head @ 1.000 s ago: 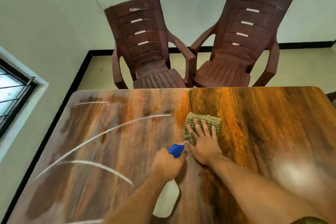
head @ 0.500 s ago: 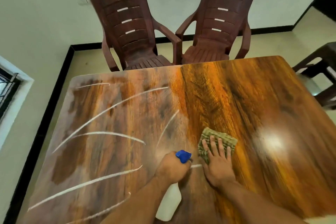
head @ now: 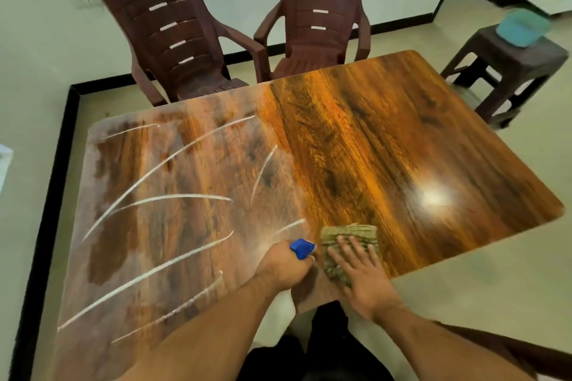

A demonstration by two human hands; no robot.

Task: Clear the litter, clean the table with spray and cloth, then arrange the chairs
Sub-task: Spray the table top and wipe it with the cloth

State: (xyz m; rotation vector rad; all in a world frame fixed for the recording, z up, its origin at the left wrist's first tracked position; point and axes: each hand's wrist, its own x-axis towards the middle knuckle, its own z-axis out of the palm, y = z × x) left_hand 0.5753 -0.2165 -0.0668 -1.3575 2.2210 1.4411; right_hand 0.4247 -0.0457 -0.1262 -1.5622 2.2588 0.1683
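Observation:
A glossy wood-grain table fills the view; its left half carries hazy wet patches and white curved streaks. My left hand grips a spray bottle, of which the blue nozzle shows, pointing right; its white body is mostly hidden under my arm. Flat on a folded green-brown cloth lies my right hand, fingers spread, pressing it to the table near the front edge. Two dark brown plastic armchairs stand side by side beyond the far edge, the left chair and the right chair.
A dark plastic stool stands off the table's right corner with a light blue container on top. Walls with a black skirting line run behind the chairs and along the left. A dark doorway opens at the top right.
My right hand has dragged the cloth back toward the table's front edge. The spray bottle hand stayed beside it. My view has swung right, bringing the stool into sight.

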